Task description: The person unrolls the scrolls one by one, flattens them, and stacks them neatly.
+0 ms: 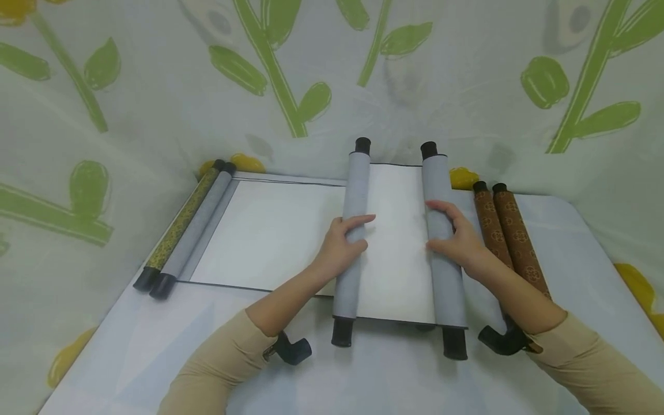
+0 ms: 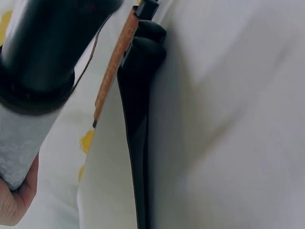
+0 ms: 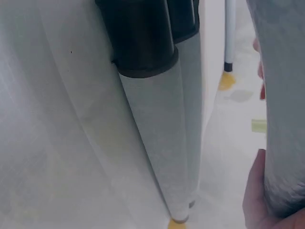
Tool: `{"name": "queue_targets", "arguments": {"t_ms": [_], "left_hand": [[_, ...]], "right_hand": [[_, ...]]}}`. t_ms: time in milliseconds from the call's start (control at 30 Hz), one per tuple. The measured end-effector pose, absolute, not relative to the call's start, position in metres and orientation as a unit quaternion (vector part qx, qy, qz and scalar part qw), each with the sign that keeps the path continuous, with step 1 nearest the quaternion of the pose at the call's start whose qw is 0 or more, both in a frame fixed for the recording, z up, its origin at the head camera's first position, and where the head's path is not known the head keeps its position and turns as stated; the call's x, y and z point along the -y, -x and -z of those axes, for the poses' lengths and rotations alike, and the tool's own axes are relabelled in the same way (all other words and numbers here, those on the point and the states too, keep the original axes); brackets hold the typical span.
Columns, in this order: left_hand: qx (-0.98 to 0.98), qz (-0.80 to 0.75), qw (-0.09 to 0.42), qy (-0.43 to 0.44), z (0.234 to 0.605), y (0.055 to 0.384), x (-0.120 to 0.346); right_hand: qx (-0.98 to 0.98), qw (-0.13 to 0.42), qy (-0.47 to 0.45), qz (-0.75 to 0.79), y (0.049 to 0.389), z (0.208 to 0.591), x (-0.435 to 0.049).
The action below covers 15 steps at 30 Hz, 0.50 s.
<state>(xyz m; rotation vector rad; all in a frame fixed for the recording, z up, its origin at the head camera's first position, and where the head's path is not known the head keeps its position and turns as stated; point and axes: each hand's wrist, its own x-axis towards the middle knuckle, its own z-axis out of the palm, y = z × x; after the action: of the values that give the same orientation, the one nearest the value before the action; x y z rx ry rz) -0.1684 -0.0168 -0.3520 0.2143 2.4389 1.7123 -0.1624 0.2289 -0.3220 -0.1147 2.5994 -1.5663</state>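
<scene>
Two grey cloth-covered scroll rollers with black end knobs stand side by side in the head view. My left hand (image 1: pixel 334 248) grips the left roller (image 1: pixel 358 178), its thumb and index finger reaching round to the inner side. Around the right roller (image 1: pixel 448 294) curl the thumb and fingers of my right hand (image 1: pixel 459 239). A narrow strip of blank white paper (image 1: pixel 396 271) spans the gap between both rollers. In the left wrist view, a black end knob (image 2: pixel 45 43) looms large above the hand. The right wrist view shows my right thumb (image 3: pixel 257 176) against grey cloth.
Left of the held rollers, a wide blank sheet (image 1: pixel 275 230) lies on the table. At its left end rest a grey roller (image 1: pixel 199 222) and a yellow-green patterned roller (image 1: pixel 181 222). Two brown patterned rollers (image 1: pixel 524 248) lie on the right, partly behind my right forearm. A flower-print curtain (image 1: pixel 467 86) hangs behind.
</scene>
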Motion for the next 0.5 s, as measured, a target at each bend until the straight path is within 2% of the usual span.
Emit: {"name": "queue_targets", "arguments": {"t_ms": [167, 500], "left_hand": [[-0.807, -0.582, 0.077, -0.059, 0.3536, 0.1710, 0.0213], [-0.821, -0.565, 0.063, -0.059, 0.3554, 0.1749, 0.0223]], "right_hand": [[-0.846, 0.077, 0.021, 0.526, 0.1636, 0.3214, -0.2344], [-0.882, 0.040, 0.023, 0.470, 0.1650, 0.3266, -0.2309]]}}
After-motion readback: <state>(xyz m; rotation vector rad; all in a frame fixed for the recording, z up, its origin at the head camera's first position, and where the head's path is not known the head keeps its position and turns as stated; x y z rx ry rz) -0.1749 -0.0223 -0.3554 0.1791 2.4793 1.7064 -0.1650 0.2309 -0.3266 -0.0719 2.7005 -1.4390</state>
